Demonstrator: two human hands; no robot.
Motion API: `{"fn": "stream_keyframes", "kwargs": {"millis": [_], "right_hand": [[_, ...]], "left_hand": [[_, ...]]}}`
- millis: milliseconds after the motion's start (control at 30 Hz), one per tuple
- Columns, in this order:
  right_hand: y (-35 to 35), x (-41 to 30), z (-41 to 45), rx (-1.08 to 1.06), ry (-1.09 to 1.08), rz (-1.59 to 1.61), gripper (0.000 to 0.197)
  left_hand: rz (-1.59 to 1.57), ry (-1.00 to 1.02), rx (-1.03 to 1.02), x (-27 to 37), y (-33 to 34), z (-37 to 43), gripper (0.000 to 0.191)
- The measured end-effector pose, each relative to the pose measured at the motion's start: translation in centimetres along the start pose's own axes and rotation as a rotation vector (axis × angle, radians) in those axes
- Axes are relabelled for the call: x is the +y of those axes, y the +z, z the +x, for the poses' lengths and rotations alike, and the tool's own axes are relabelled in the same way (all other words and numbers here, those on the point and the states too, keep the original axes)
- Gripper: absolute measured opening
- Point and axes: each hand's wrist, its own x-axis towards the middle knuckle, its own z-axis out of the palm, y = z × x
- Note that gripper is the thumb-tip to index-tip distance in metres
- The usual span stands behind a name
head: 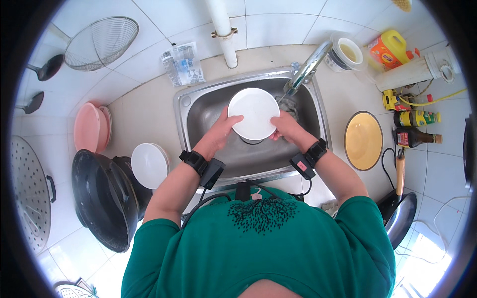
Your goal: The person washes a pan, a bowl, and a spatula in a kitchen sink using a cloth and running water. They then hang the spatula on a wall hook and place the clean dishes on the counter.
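Between my two hands is a round white bowl (254, 111), held over the stainless steel sink (208, 149). My left hand (220, 131) grips its left rim, the thumb lying on the white surface. On the opposite side my right hand (290, 126) pinches the rim the same way, thumb on top and fingers underneath. A chrome faucet (307, 69) reaches over the sink behind the bowl. Below its spout, a greyish cloth (288, 106) lies in the basin, partly hidden by the bowl and my right hand.
To the left stand a white bowl (149, 165), a black wok (104, 201) and a pink basin (89, 128). On the right are a yellow bowl (363, 140), a sauce bottle (413, 137), a frying pan (402, 216) and a yellow detergent jug (389, 50). White containers (344, 54) sit beside the faucet.
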Motion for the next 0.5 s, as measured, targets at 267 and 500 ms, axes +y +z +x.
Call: {"fn": "stream_keyframes", "kwargs": {"millis": [267,500], "right_hand": [[1.7,-2.4,-0.8,-0.078,0.012,0.012,0.037],[1.9,-3.9,-1.2,-0.003,0.037,-0.069,0.05]], "left_hand": [[-0.44,0.077,-0.054,-0.2,-1.4,0.0,0.059],[-0.517,0.028,-0.097,-1.0,-1.3,0.4,0.06]]}}
